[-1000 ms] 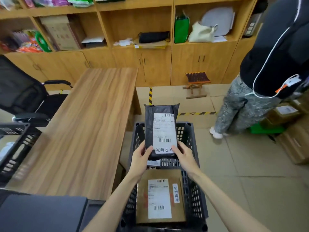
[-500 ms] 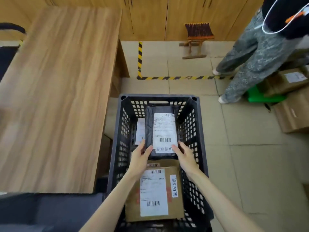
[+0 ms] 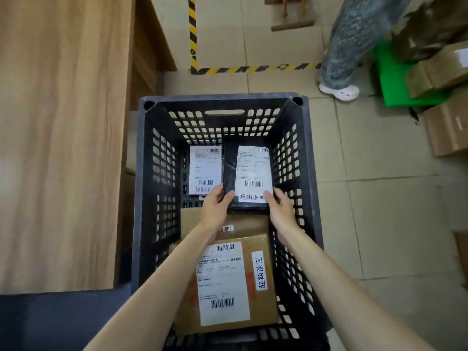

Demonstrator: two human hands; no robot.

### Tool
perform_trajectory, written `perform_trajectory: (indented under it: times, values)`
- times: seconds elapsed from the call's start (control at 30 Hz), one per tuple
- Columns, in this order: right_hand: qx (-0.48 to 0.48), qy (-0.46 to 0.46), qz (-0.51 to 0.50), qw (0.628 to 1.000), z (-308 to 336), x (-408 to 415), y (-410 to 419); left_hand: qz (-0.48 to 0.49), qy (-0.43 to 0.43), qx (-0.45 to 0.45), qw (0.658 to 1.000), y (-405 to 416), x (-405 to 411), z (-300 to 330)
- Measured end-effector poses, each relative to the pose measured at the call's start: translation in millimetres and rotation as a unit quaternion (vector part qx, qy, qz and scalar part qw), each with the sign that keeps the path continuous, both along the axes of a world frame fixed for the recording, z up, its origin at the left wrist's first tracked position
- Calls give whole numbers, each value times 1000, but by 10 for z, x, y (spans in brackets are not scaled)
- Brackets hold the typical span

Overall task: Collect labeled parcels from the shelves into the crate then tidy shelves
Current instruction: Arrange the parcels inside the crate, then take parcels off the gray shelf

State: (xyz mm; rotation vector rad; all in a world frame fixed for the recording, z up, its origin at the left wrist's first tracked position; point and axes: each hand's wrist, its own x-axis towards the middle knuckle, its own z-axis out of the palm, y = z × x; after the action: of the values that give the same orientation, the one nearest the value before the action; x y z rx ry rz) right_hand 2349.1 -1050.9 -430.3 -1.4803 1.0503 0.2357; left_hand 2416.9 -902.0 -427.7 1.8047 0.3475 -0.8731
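Note:
A black slotted crate (image 3: 222, 102) stands on the floor below me. Both my hands reach into it and hold a black bagged parcel (image 3: 229, 173) with a white shipping label, low at the crate's far right. My left hand (image 3: 215, 209) grips its near left corner, my right hand (image 3: 281, 206) its near right corner. Beside it on the left lies another labeled parcel (image 3: 203, 171). A labeled cardboard box (image 3: 258, 307) fills the near part of the crate, on top of a second box (image 3: 190, 221).
A wooden desk (image 3: 63, 135) runs along the crate's left side. Another person's leg and white shoe (image 3: 340, 89) stand at the far right, beside a green item (image 3: 395, 82) and stacked cardboard boxes (image 3: 448, 127). Yellow-black floor tape (image 3: 253, 69) lies beyond the crate.
The black parcel has gone down from above the crate's rim to deep inside it, at the far right. My view has tilted from the shelves down onto the crate.

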Motion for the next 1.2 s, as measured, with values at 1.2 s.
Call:
perform_trajectory:
  times: [1.2]
  values:
    - [-482,-183,409,753,3350,861,-259,-258,-471,320,781,-24,523,3467]
